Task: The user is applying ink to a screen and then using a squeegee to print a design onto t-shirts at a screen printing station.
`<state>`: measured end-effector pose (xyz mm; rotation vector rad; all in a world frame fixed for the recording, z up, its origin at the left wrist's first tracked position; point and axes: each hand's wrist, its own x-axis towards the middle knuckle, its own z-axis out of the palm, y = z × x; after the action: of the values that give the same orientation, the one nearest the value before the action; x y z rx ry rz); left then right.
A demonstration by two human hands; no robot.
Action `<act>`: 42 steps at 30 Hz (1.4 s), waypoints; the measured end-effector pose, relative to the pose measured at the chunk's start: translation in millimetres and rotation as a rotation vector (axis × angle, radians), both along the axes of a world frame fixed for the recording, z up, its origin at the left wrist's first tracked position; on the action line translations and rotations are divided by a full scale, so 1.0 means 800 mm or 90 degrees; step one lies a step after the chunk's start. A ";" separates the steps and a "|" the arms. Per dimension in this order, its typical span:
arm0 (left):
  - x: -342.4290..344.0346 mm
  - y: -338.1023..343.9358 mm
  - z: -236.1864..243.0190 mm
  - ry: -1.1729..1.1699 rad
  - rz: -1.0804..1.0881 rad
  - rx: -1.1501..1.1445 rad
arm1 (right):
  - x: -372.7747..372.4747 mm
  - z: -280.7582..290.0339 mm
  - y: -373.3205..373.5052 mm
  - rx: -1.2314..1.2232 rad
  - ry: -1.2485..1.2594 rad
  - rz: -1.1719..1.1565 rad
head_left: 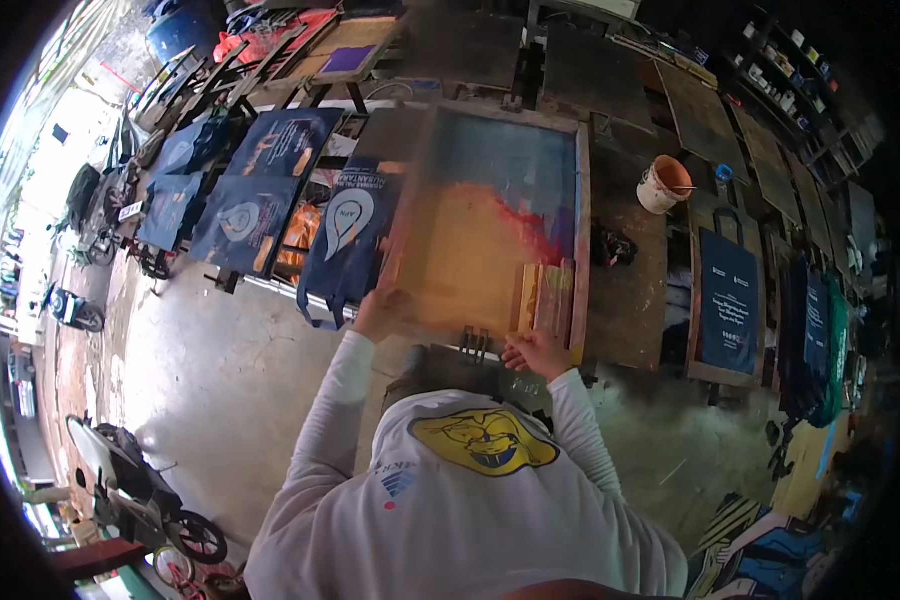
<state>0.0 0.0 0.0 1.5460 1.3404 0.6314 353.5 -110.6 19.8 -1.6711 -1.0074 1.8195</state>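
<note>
Head view: left hand point(380, 312) grasping screen frame point(583, 180); right hand point(538, 353) half-curled beside squeegee point(543, 298), hold unclear.

Motorbike point(148, 505) lower left; blue barrel point(181, 38) upper left.

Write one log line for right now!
left hand: at lower-left corner of screen frame | right hand: near squeegee | bucket: right of screen frame

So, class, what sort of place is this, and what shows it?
Probably a screen-printing workshop: a red-smeared framed screen, dark printed bags laid out, and a stained bucket.
</note>
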 end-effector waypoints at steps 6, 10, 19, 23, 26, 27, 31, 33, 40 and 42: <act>-0.003 0.158 0.012 -0.119 0.065 0.015 | -0.040 0.016 -0.003 0.104 0.099 -0.267; -0.027 0.300 -0.043 0.036 0.147 0.019 | -0.053 0.035 -0.004 0.124 0.109 -0.387; 0.052 0.493 -0.032 0.389 -0.058 0.371 | -0.126 0.026 -0.046 -0.075 0.020 -0.472; 0.085 0.545 -0.044 0.420 -0.010 0.386 | -0.164 -0.010 -0.056 -0.065 0.036 -0.557; 0.101 0.574 -0.040 0.414 -0.061 0.280 | -0.182 -0.004 -0.040 -0.119 0.010 -0.575; 0.102 0.591 -0.041 0.456 -0.084 0.233 | -0.179 -0.012 -0.039 -0.122 0.005 -0.580; 0.119 0.606 -0.047 0.444 -0.077 0.186 | -0.182 -0.048 -0.044 -0.096 -0.162 -0.572; 0.120 0.601 -0.050 0.410 0.002 0.249 | -0.188 -0.057 -0.041 -0.074 -0.204 -0.607; 0.127 0.613 -0.076 0.418 0.071 0.222 | -0.191 -0.038 -0.011 -0.109 0.061 -0.685; 0.134 0.611 -0.076 0.423 0.068 0.234 | -0.194 -0.036 -0.005 -0.109 0.085 -0.679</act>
<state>107.0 489.1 -60.6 2.1057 1.8827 0.4580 198.1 -114.9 -8.7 -1.6467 0.1530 1.2438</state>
